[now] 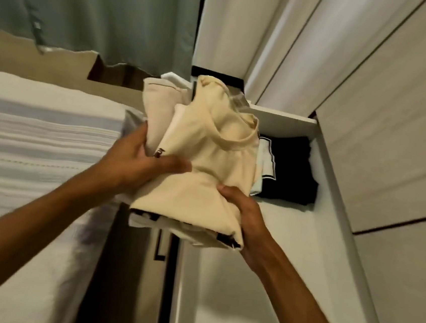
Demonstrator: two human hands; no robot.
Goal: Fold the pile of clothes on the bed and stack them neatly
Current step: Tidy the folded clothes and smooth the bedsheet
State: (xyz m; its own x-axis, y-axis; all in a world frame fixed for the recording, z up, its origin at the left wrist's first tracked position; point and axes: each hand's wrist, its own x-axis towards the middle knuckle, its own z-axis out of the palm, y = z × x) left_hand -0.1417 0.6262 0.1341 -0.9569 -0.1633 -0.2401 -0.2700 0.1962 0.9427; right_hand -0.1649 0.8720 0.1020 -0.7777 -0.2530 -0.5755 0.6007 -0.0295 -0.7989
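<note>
A narrow bedroom corner fills the frame: a white ribbed bedspread [39, 127] on the bed runs down the left, a grey-green curtain [91, 9] hangs across the upper left, and pale wardrobe door panels [372, 86] slant across the right. Between them, at centre right, an open white wardrobe shelf [259, 284] already holds a folded black garment with white trim [290, 169] toward its back.

A stack of folded cream and beige cotton clothes [200, 170] is held up in the air at the centre of the frame, over the gap between bed edge and shelf front. The left hand [141, 159] grips the stack's left side, thumb laid across the top cream shirt, fingers curled under. The right hand [243, 217] clamps the lower right corner, fingers wrapped beneath the bottom layers.

The stack's long axis runs from lower centre toward upper centre, roughly parallel with the shelf's depth. The shelf lies just right of the stack, so the right hand is the nearer one to it. The folding looks finished; setting the stack down in front of the black garment seems the step in hand, and the beige piece at upper left sits askew and could slip.
</note>
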